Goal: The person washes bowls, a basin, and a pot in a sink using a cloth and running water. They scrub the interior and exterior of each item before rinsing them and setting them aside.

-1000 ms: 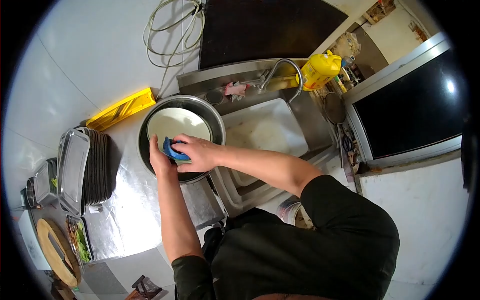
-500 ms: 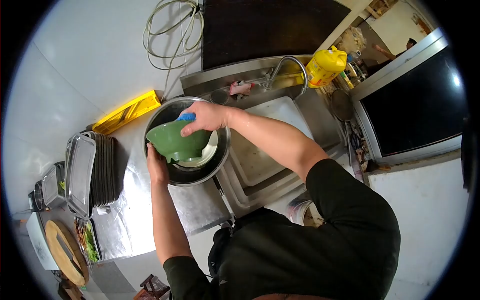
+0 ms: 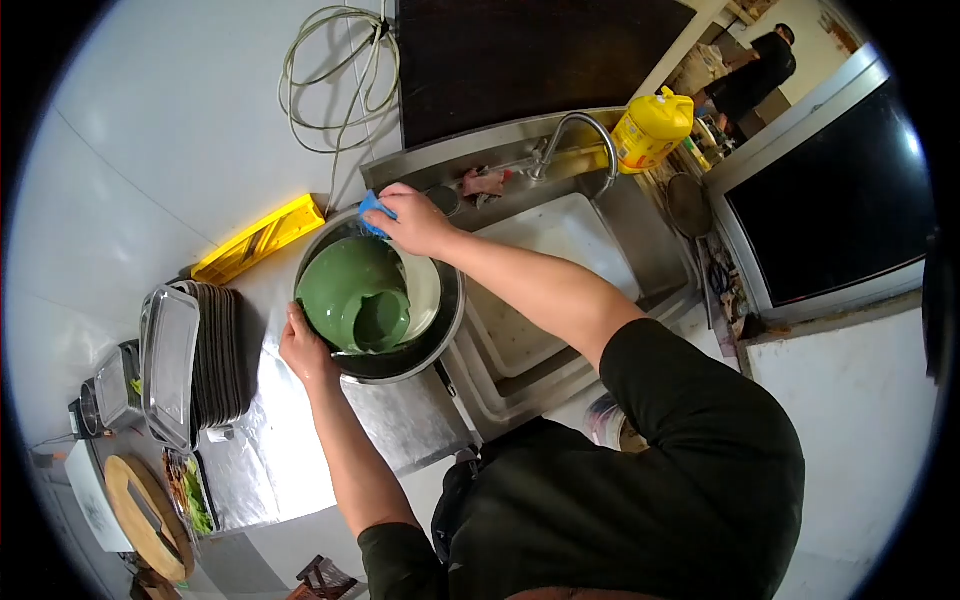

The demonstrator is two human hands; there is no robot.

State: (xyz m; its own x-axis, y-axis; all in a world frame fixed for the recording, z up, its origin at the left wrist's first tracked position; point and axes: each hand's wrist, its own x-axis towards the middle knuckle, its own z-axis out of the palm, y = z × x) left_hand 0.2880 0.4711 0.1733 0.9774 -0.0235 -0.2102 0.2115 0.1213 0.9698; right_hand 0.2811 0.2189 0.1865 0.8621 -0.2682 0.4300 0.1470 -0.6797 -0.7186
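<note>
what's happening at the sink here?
A person is washing dishes at a steel counter. The left hand grips the rim of a green bowl, tilted inside a large metal basin beside the sink. The right hand holds a blue sponge at the bowl's upper edge. A white dish lies in the basin under the bowl. A stack of metal trays stands to the left, and a yellow bottle by the faucet.
</note>
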